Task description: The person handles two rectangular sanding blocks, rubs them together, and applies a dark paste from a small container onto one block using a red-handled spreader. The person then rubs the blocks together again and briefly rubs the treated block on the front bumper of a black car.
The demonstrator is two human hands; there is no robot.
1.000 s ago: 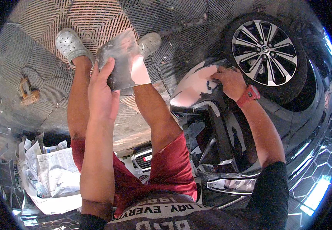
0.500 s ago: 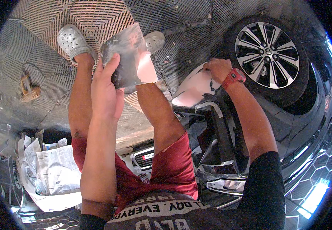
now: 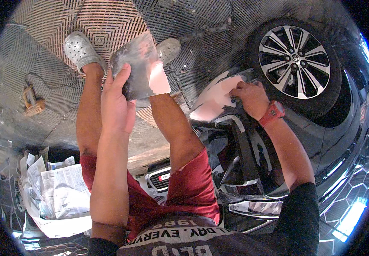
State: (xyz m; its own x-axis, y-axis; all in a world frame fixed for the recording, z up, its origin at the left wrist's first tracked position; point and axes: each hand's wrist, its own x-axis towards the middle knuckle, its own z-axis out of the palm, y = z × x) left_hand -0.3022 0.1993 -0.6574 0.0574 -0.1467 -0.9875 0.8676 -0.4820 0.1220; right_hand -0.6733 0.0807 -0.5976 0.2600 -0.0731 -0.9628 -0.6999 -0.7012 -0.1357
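Observation:
My left hand (image 3: 116,96) is closed on the edge of a flat grey mixing board (image 3: 135,68), thumb on top. A smooth lump of pale pink body filler (image 3: 158,78) lies along the board's right side. To the right, my right hand (image 3: 252,98), a red watch on its wrist, is closed with bent fingers at the corner of a dark car bumper (image 3: 252,149). Pale pink filler (image 3: 212,100) coats that corner just left of the fingers. Whatever the fingers may grip is hidden beneath them.
A car wheel (image 3: 295,59) stands just beyond my right hand. On the floor at the left lies an orange power tool (image 3: 33,104) with a cord. A white bin (image 3: 61,226) full of newspaper (image 3: 65,187) stands at the lower left. My feet are on grated floor tiles (image 3: 112,17).
My right hand has moved back toward me and slightly right along the bumper corner. More pink filler shows near the wheel. My left hand and the board have barely shifted.

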